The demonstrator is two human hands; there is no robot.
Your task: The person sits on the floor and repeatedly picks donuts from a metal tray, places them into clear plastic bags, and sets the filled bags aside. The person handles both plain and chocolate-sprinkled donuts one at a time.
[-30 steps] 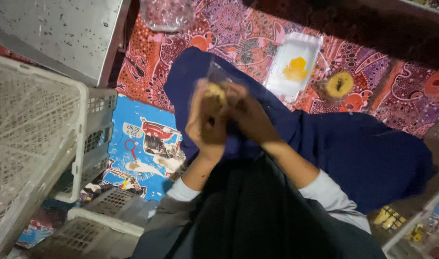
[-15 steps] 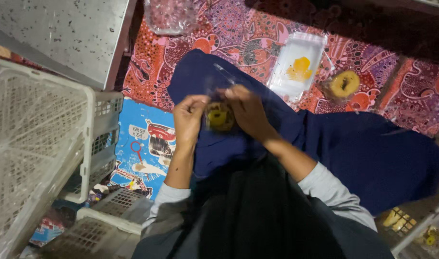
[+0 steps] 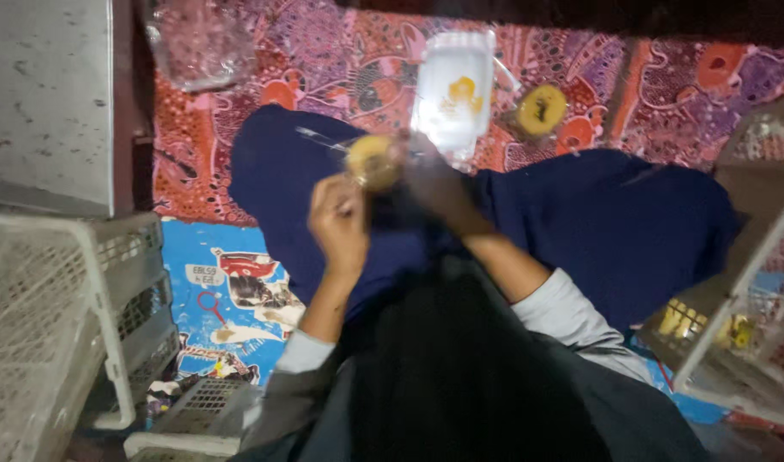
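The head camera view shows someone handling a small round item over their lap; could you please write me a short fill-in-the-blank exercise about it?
1. Both hands meet at a small round item whose colour is ____.
2. The lap below the left hand is covered by a cloth coloured dark ____.
3. A second round yellow item lies on the patterned ____ mat.
4. The white basket stands on the person's ____ side.

Missing words: yellow; blue; red; left
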